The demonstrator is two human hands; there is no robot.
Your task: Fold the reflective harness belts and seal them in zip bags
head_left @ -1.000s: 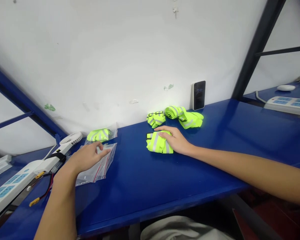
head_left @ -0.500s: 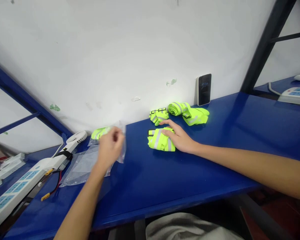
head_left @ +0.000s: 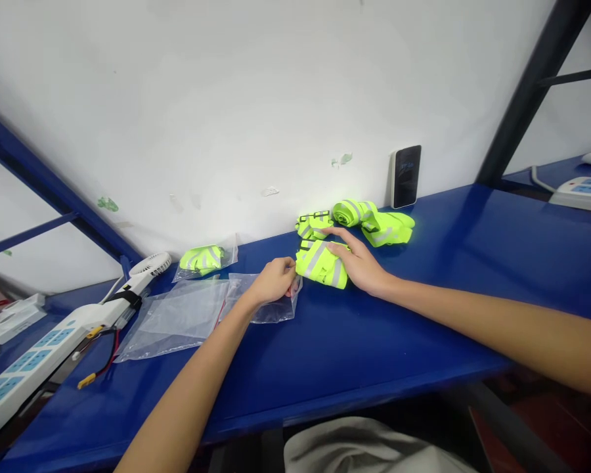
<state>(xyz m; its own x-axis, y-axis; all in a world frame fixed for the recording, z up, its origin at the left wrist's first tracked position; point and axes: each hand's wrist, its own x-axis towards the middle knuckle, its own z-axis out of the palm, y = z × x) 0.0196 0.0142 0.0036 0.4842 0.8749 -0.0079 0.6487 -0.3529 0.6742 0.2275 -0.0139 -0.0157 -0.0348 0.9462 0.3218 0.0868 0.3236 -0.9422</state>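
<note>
My right hand (head_left: 364,266) grips the right side of a folded neon-yellow reflective strap bundle (head_left: 320,264), with grey stripes and a black buckle piece. Its thumb lies on the bundle, and its index finger reaches over the far edge. Just left of the bundle, my left hand (head_left: 274,281) pinches the edge of a clear plastic zip bag (head_left: 259,307) lying on the table. The left fingertips are close to the bundle; whether they touch it I cannot tell. Behind it sits another buckled bundle (head_left: 311,225). A rolled strap (head_left: 350,212) and a looser yellow piece (head_left: 389,228) lie farther right.
Several flat clear bags (head_left: 177,315) lie at left on the blue table (head_left: 398,341). Behind them is a bagged yellow bundle (head_left: 201,259). A small fan (head_left: 150,264), power strip (head_left: 44,355) and cable line the left edge. A phone-like device (head_left: 406,176) leans against the wall.
My left hand has brought a clear bag rightward and down, next to the bundle under my right hand. That bundle has shifted slightly and turned. The bagged bundle at the back is now uncovered.
</note>
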